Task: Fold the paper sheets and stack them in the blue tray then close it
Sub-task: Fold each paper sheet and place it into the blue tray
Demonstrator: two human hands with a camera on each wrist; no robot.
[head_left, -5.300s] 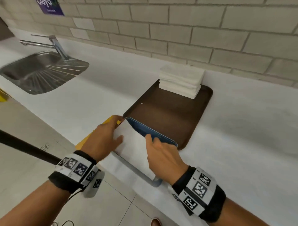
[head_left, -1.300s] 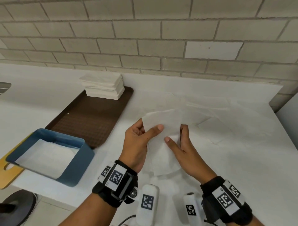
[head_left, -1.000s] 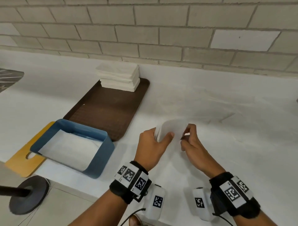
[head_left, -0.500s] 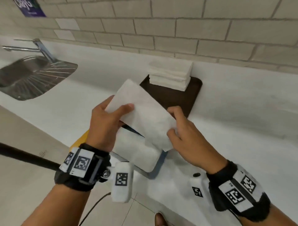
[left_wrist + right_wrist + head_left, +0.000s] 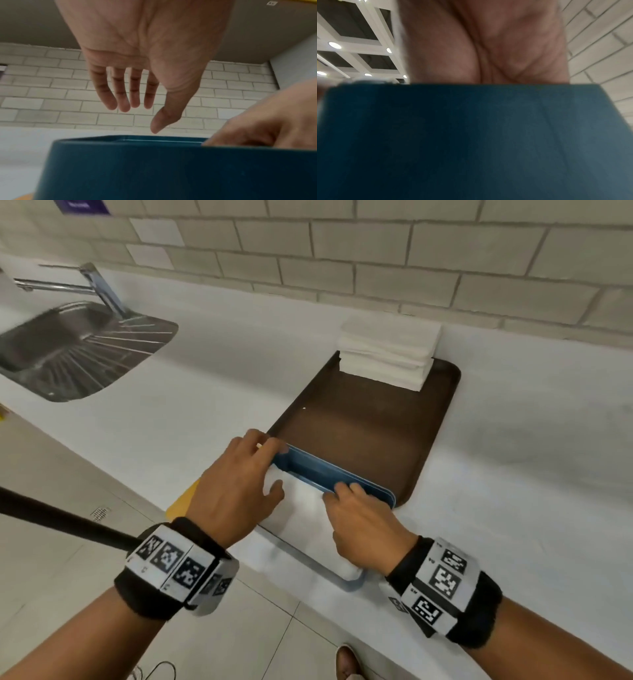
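**Folded sheet going down into the blue tray**

Both your hands are over the blue tray (image 5: 329, 470) at the counter's near edge. Your right hand (image 5: 363, 525) presses the folded paper sheet (image 5: 301, 508) flat inside it, fingers bent at the far wall, gripping nothing. Your left hand (image 5: 236, 491) hovers spread and relaxed over the tray's left end — holding nothing. The sheet's long axis runs from you toward the far wall; the right hand is nearer its centre. Judgement: release comes next. Beyond sits the brown tray (image 5: 359, 433), with the stack of paper sheets (image 5: 387, 354) at its far end. White counter (image 5: 205, 392); sink (image 5: 68, 347) far left; tiled wall (image 5: 342, 251) behind.
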